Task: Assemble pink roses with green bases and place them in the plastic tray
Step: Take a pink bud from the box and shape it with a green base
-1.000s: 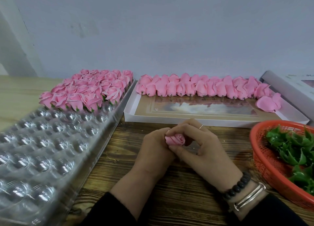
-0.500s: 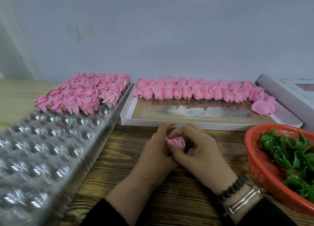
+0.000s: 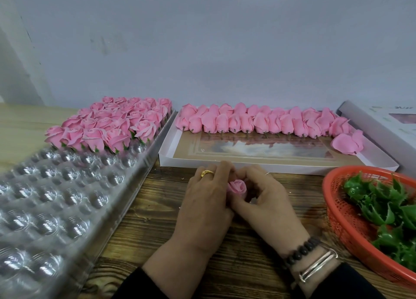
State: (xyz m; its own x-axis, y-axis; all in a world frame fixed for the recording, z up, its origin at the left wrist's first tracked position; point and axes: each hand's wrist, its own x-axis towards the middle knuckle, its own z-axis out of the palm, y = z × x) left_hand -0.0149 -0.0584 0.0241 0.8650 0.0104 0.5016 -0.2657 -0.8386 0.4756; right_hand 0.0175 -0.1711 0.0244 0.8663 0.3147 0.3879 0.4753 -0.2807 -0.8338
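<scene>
Both hands, left hand (image 3: 203, 199) and right hand (image 3: 267, 199), pinch one pink rose (image 3: 237, 187) above the bench (image 3: 157, 231); its base is hidden. Risk: hard squeezing crushes petals, or a loose base drops out before reaching the plastic tray (image 3: 67, 197).

Plastic tray (image 3: 67, 208) lies left, basket (image 3: 333, 208) right, box (image 3: 270, 161) behind the hands.

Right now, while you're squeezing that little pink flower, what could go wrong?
Both the left hand and right hand pinch the pink rose, so its soft petals might crease or tear. Carrying it to the plastic tray, a sleeve could perhaps nudge the finished roses out of their cups.
</scene>
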